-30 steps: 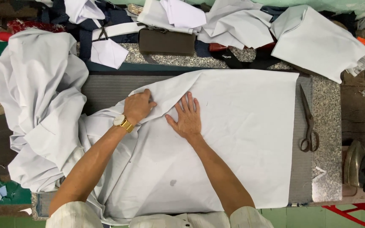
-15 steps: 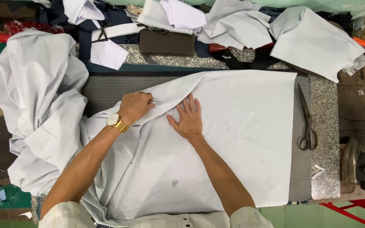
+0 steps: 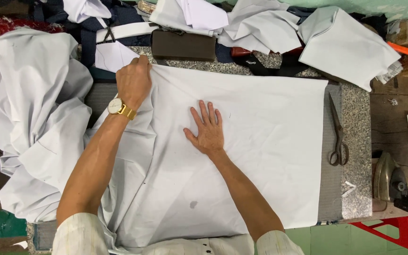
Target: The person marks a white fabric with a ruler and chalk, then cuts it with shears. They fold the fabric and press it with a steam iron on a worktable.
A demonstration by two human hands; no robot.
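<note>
1. The big white cotton cloth lies spread flat on the grey padded table.
2. The left hand pinches the cloth's far edge tight.
3. The right hand lies flat on the cloth, fingers spread.
4. Dark metal scissors lie near the cloth's right edge.

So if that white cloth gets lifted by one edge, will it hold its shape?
Probably not. The white cloth drapes and bunches in soft folds at the table's left, so it looks floppy. It seems thin and light. Where the left hand pinches its edge, it puckers, so pushing would likely wrinkle it.
</note>
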